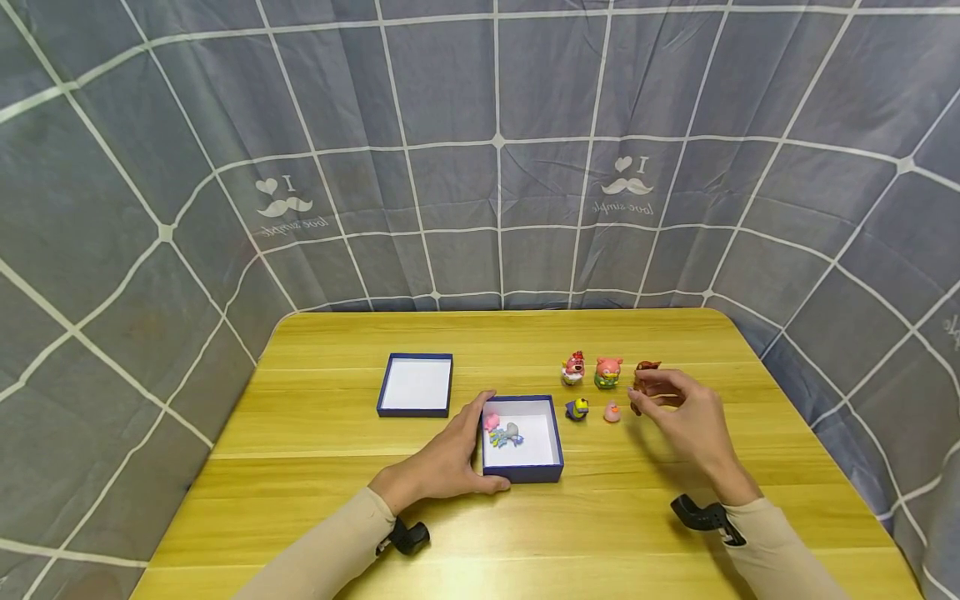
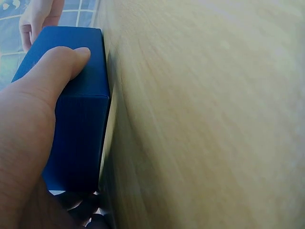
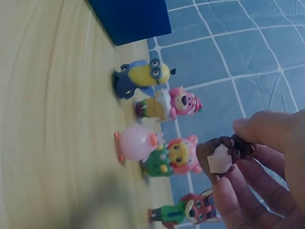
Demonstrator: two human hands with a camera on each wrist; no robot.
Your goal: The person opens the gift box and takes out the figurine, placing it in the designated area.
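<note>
My left hand grips the left side of an open blue box, thumb on its front wall and fingers toward the back corner. Inside lie a pink figurine and a grey-blue one. Held above the table, a small brown figurine with a whitish patch is pinched between thumb and fingers of my right hand. Near that hand stand a fox figurine in green, a pink duck, a yellow-and-blue minion, a pink bear and a pink-hooded figurine in green.
A shallow blue lid with a white inside lies left of the box, farther back. The wooden table ends at a grey curtain with white lines, which hangs behind and on both sides.
</note>
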